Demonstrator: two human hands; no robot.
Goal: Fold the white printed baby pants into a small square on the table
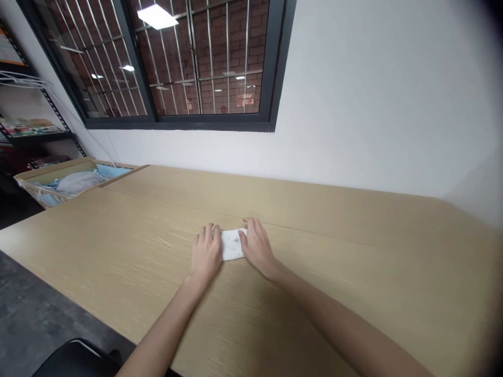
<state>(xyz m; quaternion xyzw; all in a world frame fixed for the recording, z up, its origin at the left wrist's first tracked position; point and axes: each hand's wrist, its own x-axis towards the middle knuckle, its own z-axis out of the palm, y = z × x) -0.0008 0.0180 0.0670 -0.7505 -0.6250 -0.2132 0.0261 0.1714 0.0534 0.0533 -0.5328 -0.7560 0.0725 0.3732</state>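
Wide lane left open over bench point(118, 251) to left of left hand point(207, 247); bounded at far left end by wooden-rimmed bin point(121, 180). Second lane left open to right of right hand point(257, 245), beyond right forearm point(334, 309). Strip behind both hands passable, closed off at back by wall point(373, 104). Gap between hands taken up by white cloth point(231, 245). Near-side approach flanked by left forearm point(168, 319) and right forearm; wedge of bench left between, widened toward near side. Floor point(23, 303) at lower left partly blocked by black chair point(78, 361).

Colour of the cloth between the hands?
White cloth with small dark marks, seen in the head view.
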